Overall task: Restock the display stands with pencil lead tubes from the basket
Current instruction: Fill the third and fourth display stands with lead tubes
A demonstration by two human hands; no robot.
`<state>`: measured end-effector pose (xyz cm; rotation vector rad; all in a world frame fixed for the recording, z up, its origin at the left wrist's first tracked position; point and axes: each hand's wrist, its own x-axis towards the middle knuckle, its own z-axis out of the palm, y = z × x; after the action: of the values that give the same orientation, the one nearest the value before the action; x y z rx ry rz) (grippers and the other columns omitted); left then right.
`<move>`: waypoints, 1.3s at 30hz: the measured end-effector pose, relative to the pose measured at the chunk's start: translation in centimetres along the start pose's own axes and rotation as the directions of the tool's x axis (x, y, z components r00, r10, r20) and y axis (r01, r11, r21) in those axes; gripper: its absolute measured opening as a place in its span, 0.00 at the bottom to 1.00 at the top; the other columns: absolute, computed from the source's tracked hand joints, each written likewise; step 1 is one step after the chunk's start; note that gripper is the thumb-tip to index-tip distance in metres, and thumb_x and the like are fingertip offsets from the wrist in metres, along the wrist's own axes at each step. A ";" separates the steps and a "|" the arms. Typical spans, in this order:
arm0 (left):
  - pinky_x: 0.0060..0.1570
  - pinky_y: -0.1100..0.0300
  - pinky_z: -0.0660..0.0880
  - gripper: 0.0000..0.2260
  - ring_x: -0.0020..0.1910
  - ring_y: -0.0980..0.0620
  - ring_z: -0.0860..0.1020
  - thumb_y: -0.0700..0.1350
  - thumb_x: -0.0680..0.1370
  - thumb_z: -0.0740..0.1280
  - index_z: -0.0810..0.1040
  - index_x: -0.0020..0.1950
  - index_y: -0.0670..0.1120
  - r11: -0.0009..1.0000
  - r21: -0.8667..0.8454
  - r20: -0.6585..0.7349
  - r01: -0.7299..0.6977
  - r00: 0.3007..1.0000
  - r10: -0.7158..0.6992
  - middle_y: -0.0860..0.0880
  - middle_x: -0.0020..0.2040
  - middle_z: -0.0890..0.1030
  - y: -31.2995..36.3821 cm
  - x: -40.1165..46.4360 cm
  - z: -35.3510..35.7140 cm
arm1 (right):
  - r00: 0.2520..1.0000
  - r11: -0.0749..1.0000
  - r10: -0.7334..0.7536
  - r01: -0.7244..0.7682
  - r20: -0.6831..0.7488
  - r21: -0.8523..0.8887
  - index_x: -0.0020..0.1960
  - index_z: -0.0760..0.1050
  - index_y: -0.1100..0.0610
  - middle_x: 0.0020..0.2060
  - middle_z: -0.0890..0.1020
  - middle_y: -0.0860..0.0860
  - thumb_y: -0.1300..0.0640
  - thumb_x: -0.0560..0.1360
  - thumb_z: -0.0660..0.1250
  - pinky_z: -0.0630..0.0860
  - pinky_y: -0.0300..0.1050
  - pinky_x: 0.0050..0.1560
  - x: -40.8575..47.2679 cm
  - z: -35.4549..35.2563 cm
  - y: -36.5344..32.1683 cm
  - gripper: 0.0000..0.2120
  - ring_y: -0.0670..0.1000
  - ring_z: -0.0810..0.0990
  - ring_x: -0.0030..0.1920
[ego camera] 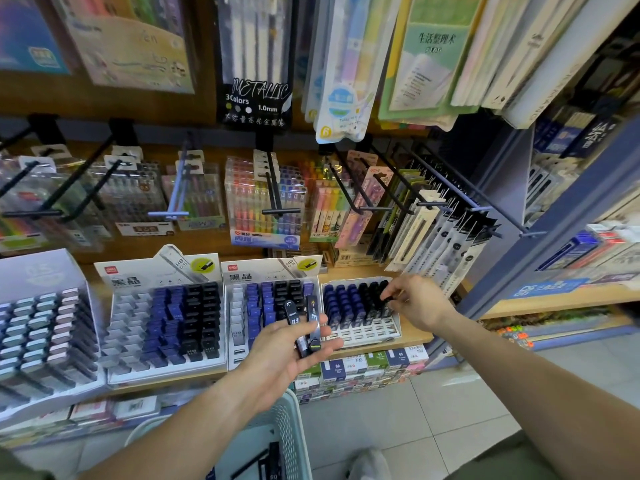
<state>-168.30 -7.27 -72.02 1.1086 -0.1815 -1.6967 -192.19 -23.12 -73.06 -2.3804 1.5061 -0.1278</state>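
Lead tubes (309, 329) | left hand (284, 355) holds | right hand (417, 303) at stand (363, 334)

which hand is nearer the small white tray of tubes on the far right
Right. The right hand is over the white tray, fingertips at its black tubes; the left hand holds spare tubes beside its left edge.

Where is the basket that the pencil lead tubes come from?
The pale green basket sits at the bottom centre of the head view, below the left hand that holds a few tubes.
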 end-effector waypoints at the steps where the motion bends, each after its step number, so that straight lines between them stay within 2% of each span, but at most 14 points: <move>1: 0.47 0.49 0.85 0.12 0.51 0.32 0.85 0.34 0.80 0.68 0.75 0.63 0.33 1.000 0.000 0.002 -0.002 1.000 0.002 0.34 0.57 0.83 -0.1 0.0 0.0 | 1.000 1.000 -0.005 0.005 0.012 -0.020 0.53 0.83 0.52 0.51 0.83 0.49 0.62 0.76 0.72 0.81 0.44 0.50 0.1 0.2 0.1 0.08 0.49 0.83 0.46; 5: 0.56 0.45 0.82 0.08 0.51 0.33 0.85 0.34 0.81 0.67 0.75 0.59 0.36 1.000 0.024 -0.004 -0.019 1.000 0.019 0.36 0.57 0.84 -0.4 0.1 -0.1 | 0.999 0.997 -0.017 0.019 0.031 -0.072 0.53 0.83 0.54 0.50 0.83 0.51 0.64 0.76 0.71 0.79 0.41 0.48 0.3 1.0 0.1 0.09 0.50 0.83 0.47; 8: 0.60 0.45 0.79 0.08 0.51 0.35 0.85 0.34 0.80 0.67 0.77 0.58 0.35 0.998 0.065 -0.013 -0.024 1.000 0.025 0.37 0.56 0.85 -0.6 0.3 -0.2 | 0.999 0.998 -0.019 0.021 0.034 -0.061 0.53 0.84 0.54 0.48 0.85 0.49 0.64 0.76 0.71 0.79 0.40 0.48 0.6 1.4 0.0 0.10 0.49 0.84 0.46; 13: 0.53 0.50 0.83 0.10 0.52 0.38 0.85 0.36 0.81 0.67 0.80 0.61 0.35 0.992 0.121 0.008 -0.020 1.000 0.019 0.36 0.57 0.84 -0.9 0.5 -0.3 | 0.999 0.999 -0.021 0.023 0.032 -0.047 0.52 0.83 0.54 0.46 0.84 0.48 0.64 0.75 0.72 0.79 0.39 0.47 0.8 1.5 0.1 0.09 0.48 0.83 0.46; 21: 0.52 0.51 0.83 0.10 0.53 0.41 0.86 0.36 0.81 0.67 0.81 0.61 0.36 0.986 0.164 0.021 -0.034 0.999 0.031 0.39 0.55 0.86 -0.9 0.3 -0.5 | 1.000 0.990 -0.019 0.021 0.014 -0.140 0.52 0.83 0.55 0.48 0.85 0.50 0.67 0.74 0.71 0.81 0.45 0.52 0.7 1.5 0.8 0.11 0.51 0.84 0.48; 25: 0.49 0.54 0.84 0.12 0.52 0.42 0.86 0.36 0.81 0.68 0.79 0.64 0.35 0.980 0.198 0.023 -0.038 0.999 0.034 0.40 0.54 0.86 -1.1 0.5 -0.6 | 1.000 0.992 -0.010 0.009 -0.002 -0.125 0.50 0.80 0.56 0.45 0.84 0.51 0.67 0.71 0.71 0.80 0.47 0.48 0.7 1.9 0.7 0.10 0.53 0.83 0.46; 30: 0.50 0.55 0.84 0.14 0.52 0.42 0.86 0.36 0.79 0.71 0.77 0.64 0.35 0.975 0.215 0.029 -0.055 0.998 0.050 0.40 0.53 0.86 -1.2 0.5 -0.6 | 0.999 0.994 0.002 -0.007 -0.045 -0.113 0.48 0.83 0.56 0.45 0.84 0.50 0.65 0.72 0.73 0.74 0.40 0.46 0.4 2.2 0.7 0.07 0.53 0.82 0.46; 33: 0.51 0.55 0.84 0.14 0.52 0.42 0.86 0.36 0.78 0.72 0.78 0.63 0.36 0.975 0.215 0.035 -0.057 0.998 0.050 0.40 0.53 0.86 -1.3 0.3 -0.6 | 0.999 0.993 -0.017 0.012 -0.041 -0.115 0.46 0.83 0.54 0.46 0.80 0.51 0.64 0.71 0.75 0.77 0.46 0.48 0.2 2.5 0.3 0.07 0.54 0.81 0.47; 37: 0.46 0.57 0.84 0.16 0.52 0.42 0.86 0.36 0.76 0.74 0.78 0.62 0.36 0.975 0.216 0.034 -0.056 0.998 0.050 0.40 0.53 0.87 -1.2 -0.1 -0.6 | 0.998 0.968 0.039 -0.052 -0.057 -0.246 0.54 0.80 0.52 0.50 0.80 0.50 0.62 0.72 0.72 0.76 0.45 0.44 -0.1 2.1 -0.2 0.12 0.54 0.80 0.50; 39: 0.45 0.59 0.83 0.17 0.51 0.44 0.86 0.37 0.74 0.75 0.79 0.61 0.37 0.972 0.228 0.032 -0.063 0.998 0.057 0.40 0.51 0.87 -1.2 -0.2 -0.5 | 0.988 0.977 0.038 -0.068 -0.148 -0.203 0.53 0.79 0.50 0.47 0.80 0.48 0.60 0.73 0.72 0.74 0.42 0.40 -0.2 1.2 -1.3 0.10 0.51 0.81 0.47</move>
<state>-168.72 -6.40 -72.91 1.2384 -0.4314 -1.6658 -190.83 -22.18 -73.75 -2.5371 1.7253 -0.1376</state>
